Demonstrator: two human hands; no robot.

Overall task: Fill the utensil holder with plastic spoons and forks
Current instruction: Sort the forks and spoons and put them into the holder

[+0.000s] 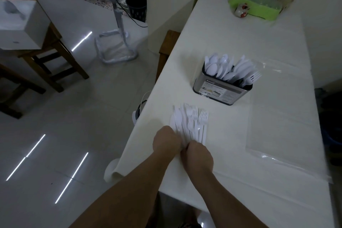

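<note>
A pile of white plastic forks [192, 122] lies on the white table [259, 135] near its left edge, tines pointing away from me. My left hand [166, 140] and my right hand [198, 155] sit side by side at the handle ends, fingers curled over the handles. Beyond the pile stands the metal utensil holder [222, 90] with a label on its front. White plastic spoons [218, 65] fill its left side and a few forks [249, 76] lean out on the right.
A clear plastic sheet [281, 116] lies on the table to the right. At the far end stand a green tray [257, 5] with bottles and a small cup [240, 10]. Wooden stools, a black basket and a stand base are on the floor at left.
</note>
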